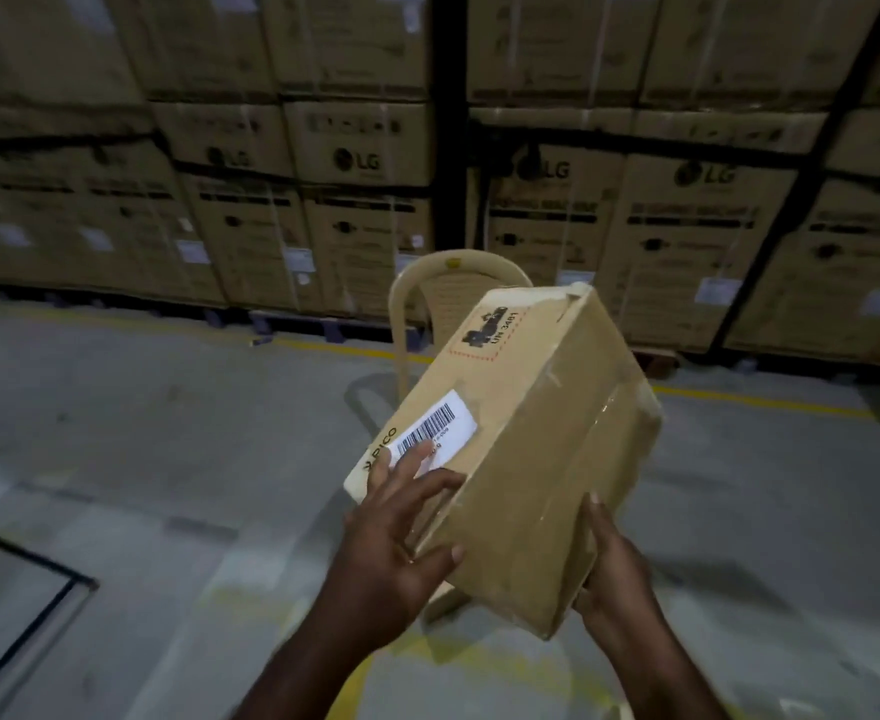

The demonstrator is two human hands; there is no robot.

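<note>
cardboard box (531,459) hung tilted in mid-air before a plastic chair (417,288) | left hand (396,537) lay flat, fingers spread by its barcode label (440,423) | right hand (614,569) gripped its lower corner

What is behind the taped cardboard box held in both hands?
A beige plastic chair stands behind the box. Its backrest top and one leg show, but the seat is covered. Farther back are stacked LG cartons.
</note>
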